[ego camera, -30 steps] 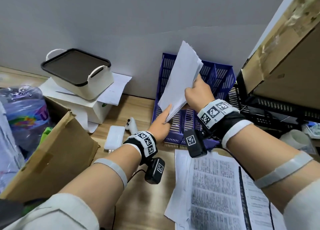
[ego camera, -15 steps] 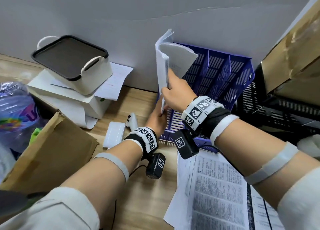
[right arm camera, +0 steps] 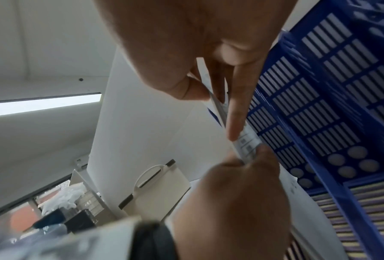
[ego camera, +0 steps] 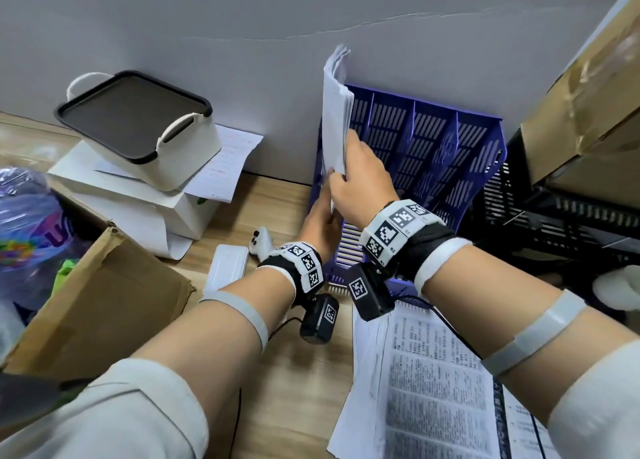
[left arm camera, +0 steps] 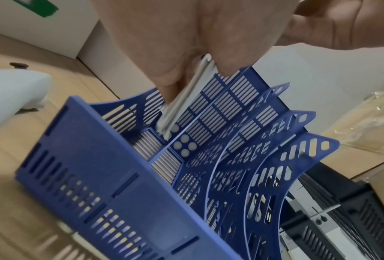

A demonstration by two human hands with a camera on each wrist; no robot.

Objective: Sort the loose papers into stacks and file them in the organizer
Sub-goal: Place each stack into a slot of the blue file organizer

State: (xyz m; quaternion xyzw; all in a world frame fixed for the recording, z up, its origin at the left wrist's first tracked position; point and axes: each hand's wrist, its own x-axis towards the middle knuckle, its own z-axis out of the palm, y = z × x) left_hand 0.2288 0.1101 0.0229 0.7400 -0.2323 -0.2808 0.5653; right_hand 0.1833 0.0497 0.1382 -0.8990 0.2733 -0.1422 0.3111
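one stack of papers (ego camera: 335,119), held upright on edge, lower end just above the leftmost slot of the blue organizer (ego camera: 446,154). pinched at mid-height by the right hand (ego camera: 360,178), thumb on one face and fingers (right arm camera: 235,112) laid along the other. gripped at the bottom corner by the left hand (ego camera: 320,226), just below the right hand, thumb and fingers closed on the paper edge. no contact yet between stack and slot floor, as far as the left wrist view shows.

filing step in hand, by the look of it: stack squared and being fed into the first compartment. next move likely calls for a straight lowering between outer wall and first divider, with the left hand slipping clear of the bottom edge so as not to get trapped. risk of the curled top sheets fanning or catching the divider.

more printed sheets (ego camera: 433,389) loose on the wooden surface (ego camera: 294,382), near the right forearm, not yet filed. left of the left hand: a white case (ego camera: 227,268), a cardboard box (ego camera: 104,303), a lidded white bin (ego camera: 145,133) on a white box. right of the organizer, a black tray (ego camera: 554,216). grey wall behind.
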